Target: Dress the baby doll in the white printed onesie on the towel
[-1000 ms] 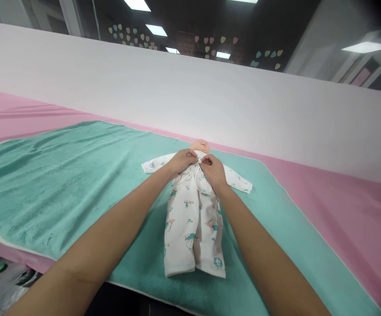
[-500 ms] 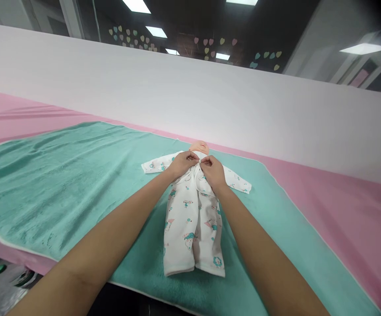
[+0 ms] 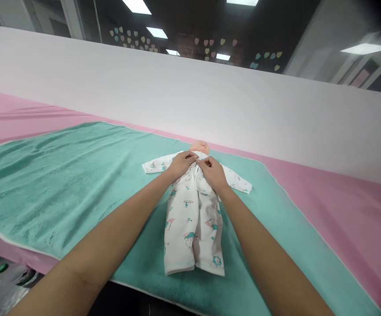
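A baby doll [image 3: 200, 146] lies on its back on a teal blanket [image 3: 78, 188], its head toward the wall. It wears a white baby outfit [image 3: 182, 228] printed with small teal and pink figures, sleeves spread out to both sides. At the neckline my left hand [image 3: 184, 162] pinches the front of the outfit, fingertips together. Beside it, nearly touching, my right hand [image 3: 214, 172] pinches the same spot from the right. Whether a snap, a tie or only cloth lies between the fingertips is too small to tell. My hands cover the doll's upper chest.
Pink cloth [image 3: 342, 202] shows around the blanket. Behind the surface stands a white wall [image 3: 177, 96] with a dark window [image 3: 183, 26] carrying heart stickers. Below the left edge are clear containers, one with a green lid [image 3: 1, 268].
My right hand has shifted slightly left, closer to my left fingertips. The doll and outfit lie almost as before.
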`<state>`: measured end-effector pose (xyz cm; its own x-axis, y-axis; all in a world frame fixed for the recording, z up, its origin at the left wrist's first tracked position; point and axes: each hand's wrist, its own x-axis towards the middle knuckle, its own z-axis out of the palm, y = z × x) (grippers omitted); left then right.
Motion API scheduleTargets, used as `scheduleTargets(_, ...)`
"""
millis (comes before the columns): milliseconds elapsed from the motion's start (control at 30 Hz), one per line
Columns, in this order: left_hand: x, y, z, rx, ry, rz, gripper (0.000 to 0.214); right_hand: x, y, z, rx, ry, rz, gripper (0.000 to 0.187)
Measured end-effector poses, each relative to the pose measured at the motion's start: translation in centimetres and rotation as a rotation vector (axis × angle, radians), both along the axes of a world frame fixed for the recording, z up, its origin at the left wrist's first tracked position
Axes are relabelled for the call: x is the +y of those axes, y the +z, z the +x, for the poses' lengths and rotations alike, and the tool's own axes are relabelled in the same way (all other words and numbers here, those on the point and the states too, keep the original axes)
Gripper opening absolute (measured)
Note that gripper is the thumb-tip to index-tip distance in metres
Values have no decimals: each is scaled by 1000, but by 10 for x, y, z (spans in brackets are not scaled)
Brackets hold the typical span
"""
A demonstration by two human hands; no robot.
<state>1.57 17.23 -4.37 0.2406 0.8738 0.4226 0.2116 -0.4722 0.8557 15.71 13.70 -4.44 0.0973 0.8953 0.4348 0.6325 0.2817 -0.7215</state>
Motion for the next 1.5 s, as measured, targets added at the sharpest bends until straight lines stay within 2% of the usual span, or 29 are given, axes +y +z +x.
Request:
scheduleTargets(133, -6, 2, 1, 28, 24, 10, 19, -8, 13, -3, -279, 46, -94, 30)
scheduleTargets(200, -12, 5, 1, 118, 26, 56, 17, -11, 18, -3, -380, 63, -122, 23)
scheduleTargets(267, -18, 9, 1, 210, 48, 117, 17, -14, 22, 0, -392, 130, -150, 14)
scheduleTargets(400, -24, 14, -1, 332, 108, 188, 17, -18, 22, 11, -124, 372, -285, 9)
scheduleTargets(533, -25, 17, -11, 380, 96, 141, 20, -22, 13, 18, 127, 446, -323, 17)
scheduleTargets(733, -29, 25, -30, 399, -183, -40, 17, -26, -3, 15, 354, 432, -221, 26)
scheduleTargets(933, -29, 26, -32, 296, -235, -106, 16, -24, -8, 14, 444, 402, -184, 27)
scheduleTargets(1100, -28, 22, -27, 43, -328, -246, 21, -24, -8, 15, 507, 381, -195, 26)
scheduleTargets(1200, -27, 19, -22, -38, -363, -311, 22, -25, -8, 15, 531, 386, -205, 27)
scheduleTargets(1333, -25, 14, -18, -101, -361, -359, 19, -25, -7, 15, 493, 380, -221, 29)
scheduleTargets(1500, -24, 13, -17, -79, -343, -388, 16, -25, -7, 13, 489, 368, -222, 27)
